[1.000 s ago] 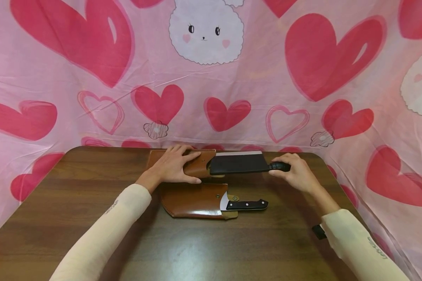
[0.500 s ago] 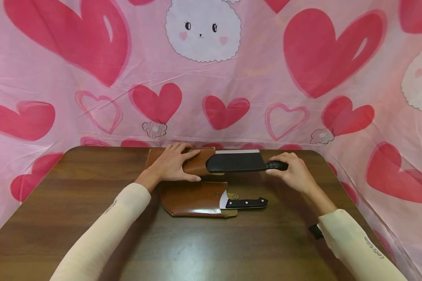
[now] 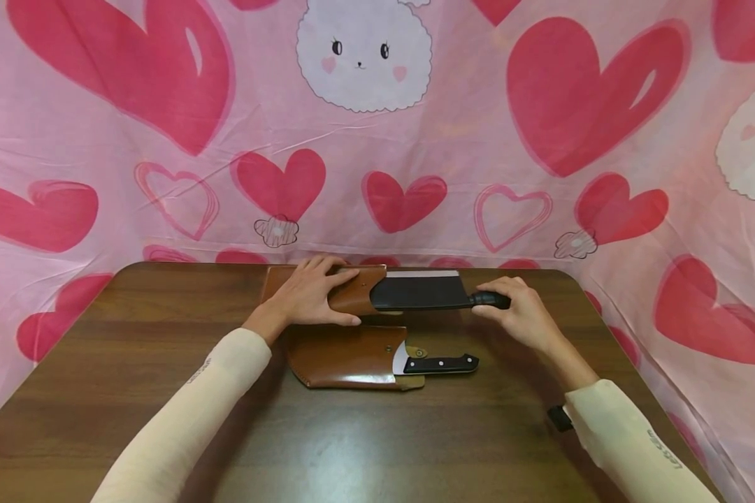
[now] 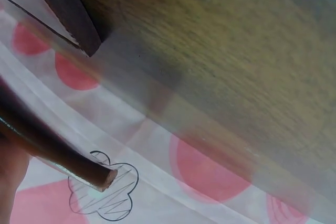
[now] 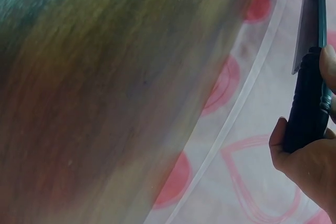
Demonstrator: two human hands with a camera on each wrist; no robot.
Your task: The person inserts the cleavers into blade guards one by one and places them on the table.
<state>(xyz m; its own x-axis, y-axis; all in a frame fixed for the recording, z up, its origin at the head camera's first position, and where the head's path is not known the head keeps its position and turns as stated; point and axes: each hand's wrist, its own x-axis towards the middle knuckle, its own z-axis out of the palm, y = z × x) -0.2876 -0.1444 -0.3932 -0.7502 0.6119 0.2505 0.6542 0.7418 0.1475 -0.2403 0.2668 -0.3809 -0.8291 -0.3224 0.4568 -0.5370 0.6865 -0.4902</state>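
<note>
My left hand (image 3: 308,292) lies spread over a brown leather sheath (image 3: 356,293) near the table's back edge, fingers fairly straight and thumb along its near side. From the sheath's mouth a black-bladed cleaver (image 3: 418,290) sticks out to the right. My right hand (image 3: 519,311) grips its black handle (image 5: 306,108) between thumb and fingers. How deep the blade sits is hidden. In front lies a second brown leather sheath (image 3: 346,358) with a knife inside. That knife's black riveted handle (image 3: 442,365) points right, untouched.
The wooden table (image 3: 245,440) ends just behind the back sheath. A pink cloth with hearts (image 3: 405,199) hangs behind and at the sides. A narrow gap separates the two sheaths.
My right hand has moved left with the cleaver, and less of its blade shows outside the sheath. The left hand stays on the sheath. The front knife and sheath have not moved.
</note>
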